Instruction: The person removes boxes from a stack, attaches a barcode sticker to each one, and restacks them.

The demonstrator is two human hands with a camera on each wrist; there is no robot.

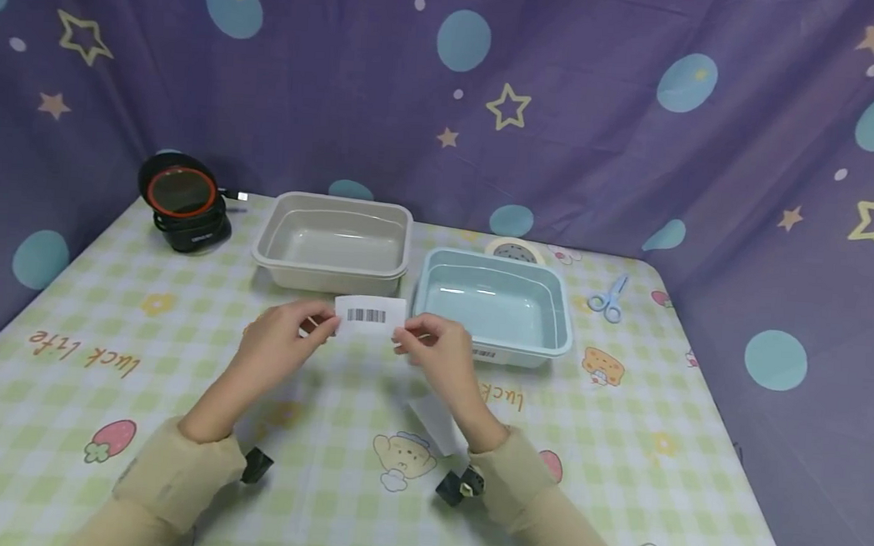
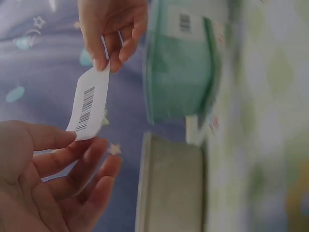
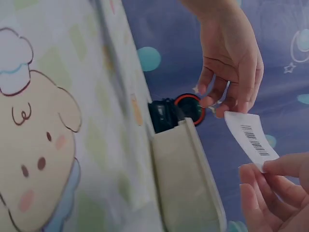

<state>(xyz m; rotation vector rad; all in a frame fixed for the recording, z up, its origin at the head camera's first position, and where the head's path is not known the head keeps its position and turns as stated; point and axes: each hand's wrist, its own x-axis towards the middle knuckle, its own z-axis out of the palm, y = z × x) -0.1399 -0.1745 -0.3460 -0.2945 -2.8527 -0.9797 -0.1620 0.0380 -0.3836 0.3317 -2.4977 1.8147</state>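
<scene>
Between both hands a white barcode label is held up by its two ends, printed side toward the head camera. My left hand pinches its left end between thumb and fingers. At the other end, my right hand pinches the lower right corner. Behind the label stand a grey plastic bin on the left and a light blue plastic bin on the right. On the blue bin's front wall is another barcode label, partly hidden by my right hand in the head view.
Under my right wrist lies a white paper strip. Blue scissors rest right of the blue bin, and a tape roll sits behind it. An open black case stands at the back left. A purple curtain hangs behind the table.
</scene>
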